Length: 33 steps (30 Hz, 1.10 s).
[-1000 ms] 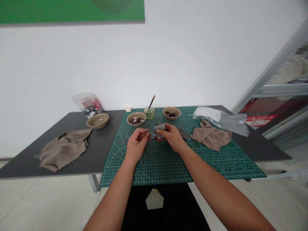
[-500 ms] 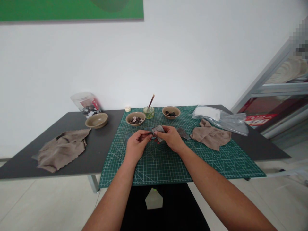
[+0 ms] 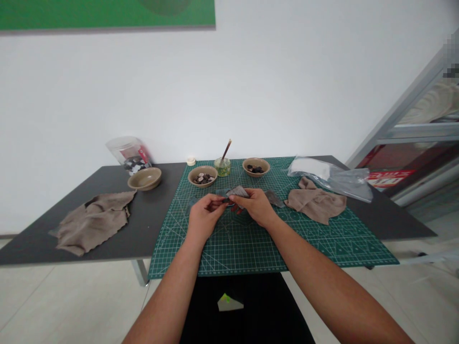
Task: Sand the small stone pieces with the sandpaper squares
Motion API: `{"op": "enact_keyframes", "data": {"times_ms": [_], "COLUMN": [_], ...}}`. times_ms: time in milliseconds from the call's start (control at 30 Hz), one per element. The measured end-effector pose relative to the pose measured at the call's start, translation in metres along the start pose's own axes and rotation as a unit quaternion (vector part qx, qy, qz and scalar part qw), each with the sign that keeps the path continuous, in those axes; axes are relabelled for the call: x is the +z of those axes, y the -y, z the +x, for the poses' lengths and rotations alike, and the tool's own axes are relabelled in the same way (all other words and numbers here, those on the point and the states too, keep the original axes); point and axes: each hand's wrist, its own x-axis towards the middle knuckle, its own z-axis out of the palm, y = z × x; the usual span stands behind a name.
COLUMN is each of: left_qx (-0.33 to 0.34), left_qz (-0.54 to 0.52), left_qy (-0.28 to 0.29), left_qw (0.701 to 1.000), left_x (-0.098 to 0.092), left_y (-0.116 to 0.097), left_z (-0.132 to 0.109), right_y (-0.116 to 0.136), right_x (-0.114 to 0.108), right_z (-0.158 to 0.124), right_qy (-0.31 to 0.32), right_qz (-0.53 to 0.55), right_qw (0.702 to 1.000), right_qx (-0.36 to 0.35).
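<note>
Above the cutting mat [image 3: 236, 258] my two hands meet. My left hand [image 3: 203, 217] pinches a small dark piece [image 3: 225, 199] between thumb and fingers; its exact shape is partly hidden. My right hand [image 3: 260, 208] grips a folded grey sheet [image 3: 238, 192] that looks like sandpaper, thumb on top, its edge against the dark piece. Another grey sheet [image 3: 274, 198] lies on the mat just right of my right hand. A bluish-grey sheet [image 3: 221, 191] shows partly behind my fingers.
Behind the hands stand a bowl [image 3: 202, 185] of small dark and pale pieces, a glass jar [image 3: 224, 168] with a brush [image 3: 226, 149], and another bowl [image 3: 256, 175] of dark pieces. Brown cloths [image 3: 96, 222] [image 3: 315, 203], a plastic bag [image 3: 344, 184], a third bowl [image 3: 144, 184] and a clear tub [image 3: 129, 155] lie around.
The grey sheet in my right hand has tilted slightly against the small piece. Both hands stay in nearly the same place; the view has shifted slightly.
</note>
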Motion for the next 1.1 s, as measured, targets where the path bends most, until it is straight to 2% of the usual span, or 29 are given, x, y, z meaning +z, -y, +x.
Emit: {"op": "enact_keyframes", "data": {"times_ms": [167,300,500,600,800,933,1000,1100], "left_qx": [0.027,0.035,0.027,0.014,0.056,0.058,0.068,0.058], "left_qz": [0.016,0.047,0.068,0.086,0.119,0.112,0.099,0.076], "left_qy": [-0.029,-0.032,-0.027,-0.045,-0.026,-0.043,-0.037,-0.029], "left_qw": [0.999,0.998,0.997,0.995,0.991,0.991,0.992,0.995], "left_x": [-0.001,-0.002,-0.002,-0.001,-0.001,0.0,0.0,0.0], "left_y": [0.003,0.001,-0.006,-0.009,-0.008,-0.008,-0.008,-0.008], "left_z": [0.0,-0.001,-0.002,-0.003,-0.004,-0.005,-0.005,-0.004], "right_y": [0.002,0.002,-0.001,0.0,0.001,0.002,0.002,0.002], "right_x": [-0.001,-0.001,0.0,0.001,0.001,0.002,0.003,0.003], "right_z": [0.0,0.0,0.001,0.0,-0.003,-0.002,-0.001,0.001], "right_qy": [0.012,0.029,0.042,0.046,0.042,0.059,0.051,-0.002], "right_qz": [-0.017,-0.029,0.005,0.02,0.046,0.057,0.058,0.056], "right_qw": [1.0,0.999,0.999,0.999,0.998,0.997,0.997,0.998], "right_qx": [-0.011,-0.013,0.004,0.018,0.027,0.012,0.011,0.006]}}
